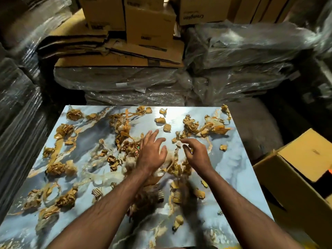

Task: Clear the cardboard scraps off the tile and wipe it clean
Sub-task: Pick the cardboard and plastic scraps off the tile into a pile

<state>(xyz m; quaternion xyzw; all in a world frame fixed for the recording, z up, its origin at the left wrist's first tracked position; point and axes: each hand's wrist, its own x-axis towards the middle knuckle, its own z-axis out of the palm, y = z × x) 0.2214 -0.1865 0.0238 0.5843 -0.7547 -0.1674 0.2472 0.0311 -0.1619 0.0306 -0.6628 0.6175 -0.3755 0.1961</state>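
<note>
Two bare arms come up from the bottom of the view. No sleeves show on them, and nothing is worn on the wrists: no watch, no band. The left hand (150,155) has no glove and no ring that can be seen. The right hand (195,155) is bare too, with no glove. Thin raised lines, like veins and cords, run along both forearms. The nails look short. Part of the right forearm is blurry.
</note>
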